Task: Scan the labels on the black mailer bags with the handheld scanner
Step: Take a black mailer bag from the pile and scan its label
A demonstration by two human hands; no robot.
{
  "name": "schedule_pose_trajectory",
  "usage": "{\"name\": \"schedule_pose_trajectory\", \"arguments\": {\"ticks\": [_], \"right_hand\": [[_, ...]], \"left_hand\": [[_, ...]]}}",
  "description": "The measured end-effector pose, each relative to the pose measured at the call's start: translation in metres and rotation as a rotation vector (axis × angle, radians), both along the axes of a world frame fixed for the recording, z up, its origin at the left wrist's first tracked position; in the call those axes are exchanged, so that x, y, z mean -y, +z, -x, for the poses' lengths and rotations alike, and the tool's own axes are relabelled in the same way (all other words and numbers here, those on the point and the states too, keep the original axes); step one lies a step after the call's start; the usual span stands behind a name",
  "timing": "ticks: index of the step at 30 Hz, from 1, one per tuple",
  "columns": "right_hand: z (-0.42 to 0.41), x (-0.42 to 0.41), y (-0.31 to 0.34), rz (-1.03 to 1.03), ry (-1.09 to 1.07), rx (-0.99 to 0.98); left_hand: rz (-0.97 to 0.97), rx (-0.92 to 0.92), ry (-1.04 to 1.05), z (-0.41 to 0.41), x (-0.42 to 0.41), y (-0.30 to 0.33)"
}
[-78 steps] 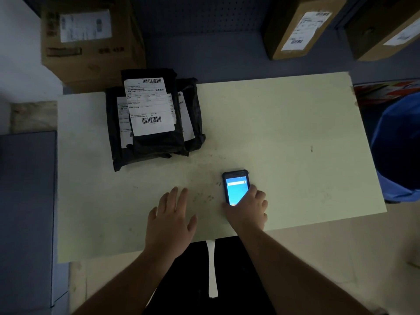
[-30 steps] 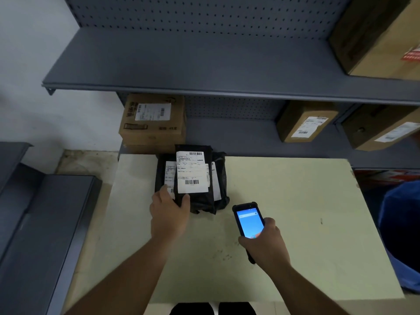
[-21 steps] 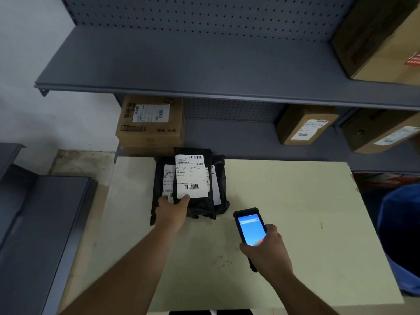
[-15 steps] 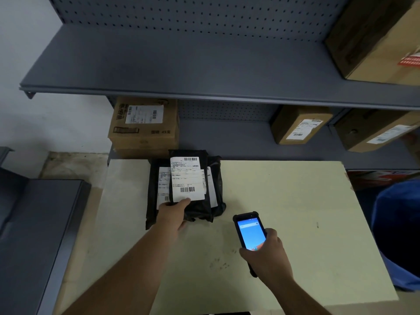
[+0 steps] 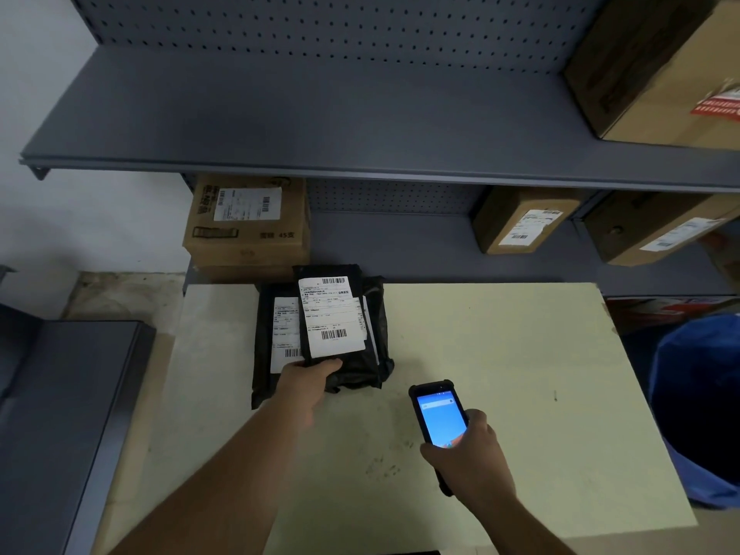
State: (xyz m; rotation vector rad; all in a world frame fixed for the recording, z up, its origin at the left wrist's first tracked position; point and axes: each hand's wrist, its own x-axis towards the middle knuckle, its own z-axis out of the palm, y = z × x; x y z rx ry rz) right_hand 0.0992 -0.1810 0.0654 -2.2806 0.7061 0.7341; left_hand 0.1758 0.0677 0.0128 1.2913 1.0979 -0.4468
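Head view, looking down on the pale desk (image 5: 500,354). I see the left hand (image 5: 306,384) reaching to the stack of black mailer bags (image 5: 320,334) at the far left of the desk; its grip is closed on the near edge of the top mailer bag (image 5: 352,366), thumb on top just below the white label (image 5: 332,314), fingers hidden underneath. The label faces up, with one barcode near its far edge and another near its near edge. Beneath and to the left, a lower bag (image 5: 264,354) shows part of its own label (image 5: 285,334), and a third bag's edge (image 5: 380,314) shows on the right.

The right hand (image 5: 472,454) is closed around the handheld scanner (image 5: 438,418), held above the desk, near and to the right of the stack but apart from it. Its lit blue screen faces up, and its far end points towards the bags.

Behind the desk stands grey shelving (image 5: 360,126) with a perforated back. On the lower shelf I note a cardboard box (image 5: 248,230) directly behind the stack, and two more labelled boxes (image 5: 524,222) (image 5: 660,234) to the right. A larger box (image 5: 660,66) sits on the upper shelf at right. A blue bin (image 5: 696,406) stands beside the desk's right edge; its contents I cannot tell.
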Motion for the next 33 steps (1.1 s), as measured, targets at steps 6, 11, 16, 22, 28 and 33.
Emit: {"name": "schedule_pose_trajectory", "arguments": {"ticks": [6,11,16,22,28,33], "right_hand": [[-0.005,-0.001,0.020,-0.015,0.085,-0.034],[-0.017,0.000,0.046,-0.071,0.144,-0.061],[-0.024,-0.004,0.072,-0.086,0.215,-0.072],[-0.036,-0.011,0.099,-0.082,0.272,-0.052],[-0.046,-0.015,0.123,-0.093,0.300,-0.090],[-0.046,-0.022,0.135,-0.119,0.322,-0.118]], "left_hand": [[0.173,-0.030,0.031,0.003,-0.002,0.020],[0.312,0.028,0.100,0.007,0.002,0.034],[0.312,0.063,0.114,0.017,0.007,0.038],[0.287,0.126,0.048,0.024,0.005,0.040],[0.242,0.202,0.053,0.026,0.005,0.046],[0.237,0.251,0.070,0.029,0.009,0.051]]}}
